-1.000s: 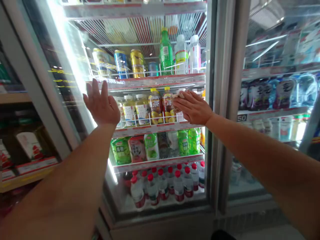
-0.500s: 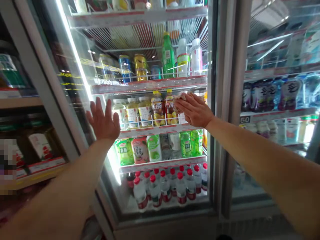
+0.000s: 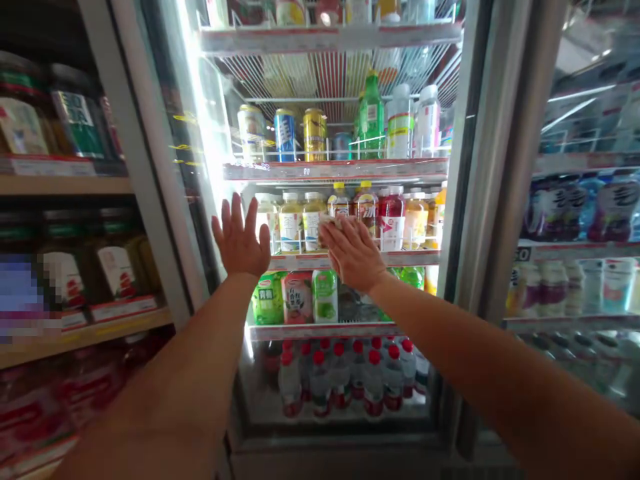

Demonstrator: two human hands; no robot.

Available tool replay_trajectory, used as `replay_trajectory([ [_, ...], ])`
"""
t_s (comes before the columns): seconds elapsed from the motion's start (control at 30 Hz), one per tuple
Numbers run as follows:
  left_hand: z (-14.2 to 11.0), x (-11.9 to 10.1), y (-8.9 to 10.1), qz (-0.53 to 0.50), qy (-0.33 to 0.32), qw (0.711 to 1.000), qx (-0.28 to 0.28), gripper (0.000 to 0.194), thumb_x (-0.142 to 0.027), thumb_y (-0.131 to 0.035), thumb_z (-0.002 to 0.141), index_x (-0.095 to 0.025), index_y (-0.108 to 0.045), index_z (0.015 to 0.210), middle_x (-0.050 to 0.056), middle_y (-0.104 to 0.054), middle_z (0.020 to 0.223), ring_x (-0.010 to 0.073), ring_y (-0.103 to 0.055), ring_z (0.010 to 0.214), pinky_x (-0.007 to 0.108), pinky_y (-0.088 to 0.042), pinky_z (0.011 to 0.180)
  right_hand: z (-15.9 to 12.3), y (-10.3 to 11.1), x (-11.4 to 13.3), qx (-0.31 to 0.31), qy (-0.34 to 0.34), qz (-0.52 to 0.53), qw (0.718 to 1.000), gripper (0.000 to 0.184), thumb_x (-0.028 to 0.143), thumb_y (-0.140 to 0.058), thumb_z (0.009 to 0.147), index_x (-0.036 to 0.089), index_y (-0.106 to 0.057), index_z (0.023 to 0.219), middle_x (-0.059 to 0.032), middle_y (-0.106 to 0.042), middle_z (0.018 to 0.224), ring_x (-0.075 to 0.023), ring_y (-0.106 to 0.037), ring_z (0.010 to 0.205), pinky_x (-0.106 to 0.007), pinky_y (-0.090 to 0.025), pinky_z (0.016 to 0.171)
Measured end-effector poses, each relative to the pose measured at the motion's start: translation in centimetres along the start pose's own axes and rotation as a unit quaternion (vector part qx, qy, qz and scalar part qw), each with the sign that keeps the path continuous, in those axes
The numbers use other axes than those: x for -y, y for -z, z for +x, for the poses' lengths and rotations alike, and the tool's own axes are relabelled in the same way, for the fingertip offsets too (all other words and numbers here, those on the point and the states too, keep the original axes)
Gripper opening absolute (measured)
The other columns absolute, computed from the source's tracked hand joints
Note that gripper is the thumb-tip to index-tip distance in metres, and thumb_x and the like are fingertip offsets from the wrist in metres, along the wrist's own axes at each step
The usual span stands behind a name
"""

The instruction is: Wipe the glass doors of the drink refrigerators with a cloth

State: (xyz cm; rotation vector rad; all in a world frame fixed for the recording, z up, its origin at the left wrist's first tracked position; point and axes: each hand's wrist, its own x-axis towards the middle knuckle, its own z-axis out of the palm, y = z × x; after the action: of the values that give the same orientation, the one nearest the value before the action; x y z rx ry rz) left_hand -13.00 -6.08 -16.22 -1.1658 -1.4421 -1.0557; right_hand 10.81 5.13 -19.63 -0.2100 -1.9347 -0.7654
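1. The right hand covers most of a pale cloth, fingers pressed together over it, in front of the yellow-capped bottles.
2. The left hand is raised, fingers spread; contact with the glass cannot be determined.
3. Relative to the earlier frame, right hand and cloth sit farther left; the red-drink bottles are now exposed.
4. The right forearm partly obstructs green bottles.
5. Top-shelf containers are cut off above.
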Motion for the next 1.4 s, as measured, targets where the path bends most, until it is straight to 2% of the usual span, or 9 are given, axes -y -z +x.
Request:
replay_trajectory([
  [0.17, 0.0, 0.1, -0.1, -0.01, 0.008, 1.0, 0.006, 0.061, -0.043, -0.037, 0.1, -0.025, -0.034, 0.159, 0.006, -0.019, 0.169, 0.0249, -0.008, 0.158, 0.05, -0.003, 0.128, 3.3, 0.9, -0.4, 0.086, 0.104, 0.005, 0.991, 0.061, 0.026, -0.038, 0.103, 0.031, -0.025, 0.162, 0.0045, -0.035, 0.163, -0.022, -0.023, 0.156, -0.051, -0.017, 0.131],
  [0.4, 0.1, 0.3, -0.1, -0.025, 0.016, 1.0, 0.008, 0.062, -0.043, -0.039, 0.099, -0.028, -0.033, 0.159, 0.004, -0.019, 0.17, 0.0266, -0.008, 0.158, 0.053, -0.003, 0.128, 7.2, 1.8, -1.6, -0.027, -0.025, -0.016, 0.999, 0.062, 0.023, -0.037, 0.102, 0.028, -0.025, 0.162, -0.0003, -0.034, 0.164, -0.0287, -0.02, 0.157, -0.059, -0.015, 0.129],
  [0.67, 0.0, 0.3, -0.1, -0.033, 0.0, 0.999, -0.02, 0.058, -0.043, -0.037, 0.102, -0.024, -0.039, 0.157, 0.005, -0.023, 0.169, 0.0268, -0.012, 0.157, 0.051, -0.004, 0.127, 2.8, 0.2, -0.6, 0.119, 0.24, 0.006, 0.963, 0.057, 0.026, -0.048, 0.099, 0.024, -0.04, 0.156, 0.0016, -0.045, 0.159, -0.0235, -0.029, 0.154, -0.051, -0.02, 0.129],
  [0.9, -0.1, 0.6, -0.4, -0.045, -0.001, 0.999, -0.016, 0.06, -0.043, -0.038, 0.1, -0.024, -0.038, 0.157, 0.007, -0.023, 0.168, 0.0289, -0.011, 0.157, 0.051, -0.002, 0.128, 5.3, 1.7, -2.2, -0.037, -0.035, -0.044, 0.998, 0.057, 0.024, -0.038, 0.104, 0.021, -0.031, 0.16, -0.0031, -0.035, 0.165, -0.0299, -0.02, 0.156, -0.058, -0.015, 0.128],
  [1.0, -0.1, 0.6, -0.5, -0.046, -0.002, 0.999, -0.016, 0.06, -0.042, -0.039, 0.1, -0.024, -0.039, 0.157, 0.007, -0.023, 0.168, 0.0285, -0.011, 0.157, 0.05, -0.001, 0.127, 3.5, -0.4, 0.8, -0.01, 0.003, -0.009, 1.0, 0.06, 0.025, -0.04, 0.103, 0.022, -0.028, 0.161, -0.0036, -0.036, 0.164, -0.0295, -0.018, 0.157, -0.058, -0.014, 0.129],
  [1.1, -0.1, 0.6, -0.4, -0.037, -0.006, 0.999, -0.019, 0.059, -0.042, -0.038, 0.1, -0.023, -0.039, 0.156, 0.008, -0.024, 0.168, 0.0279, -0.012, 0.157, 0.049, -0.003, 0.127, 1.2, -2.5, 3.3, 0.052, 0.139, 0.024, 0.989, 0.057, 0.025, -0.045, 0.102, 0.022, -0.036, 0.158, -0.0015, -0.045, 0.159, -0.0264, -0.026, 0.154, -0.053, -0.016, 0.13],
  [1.2, -0.1, 0.6, -0.4, -0.039, -0.007, 0.999, -0.02, 0.059, -0.042, -0.039, 0.1, -0.023, -0.039, 0.156, 0.008, -0.025, 0.168, 0.0278, -0.012, 0.157, 0.049, -0.002, 0.127, 1.0, -2.6, 2.9, 0.095, 0.235, 0.033, 0.967, 0.056, 0.025, -0.046, 0.101, 0.022, -0.04, 0.156, -0.0001, -0.047, 0.158, -0.0243, -0.03, 0.153, -0.051, -0.019, 0.129],
  [1.27, -0.1, 0.7, -0.4, -0.036, -0.009, 0.999, -0.02, 0.059, -0.042, -0.039, 0.1, -0.023, -0.039, 0.157, 0.008, -0.025, 0.168, 0.0278, -0.012, 0.157, 0.05, -0.003, 0.127, 2.0, -1.5, 1.3, 0.078, 0.205, 0.023, 0.975, 0.059, 0.023, -0.046, 0.101, 0.024, -0.034, 0.159, -0.0001, -0.044, 0.16, -0.0244, -0.028, 0.154, -0.053, -0.018, 0.129],
  [1.4, -0.2, 0.8, -0.5, -0.035, -0.011, 0.999, -0.019, 0.06, -0.041, -0.04, 0.1, -0.023, -0.039, 0.157, 0.008, -0.024, 0.168, 0.027, -0.012, 0.157, 0.05, -0.005, 0.127, 3.7, 0.6, -1.2, -0.01, 0.024, -0.005, 1.0, 0.067, 0.02, -0.041, 0.102, 0.028, -0.016, 0.164, -0.0013, -0.036, 0.164, -0.0289, -0.019, 0.157, -0.061, -0.011, 0.128],
])
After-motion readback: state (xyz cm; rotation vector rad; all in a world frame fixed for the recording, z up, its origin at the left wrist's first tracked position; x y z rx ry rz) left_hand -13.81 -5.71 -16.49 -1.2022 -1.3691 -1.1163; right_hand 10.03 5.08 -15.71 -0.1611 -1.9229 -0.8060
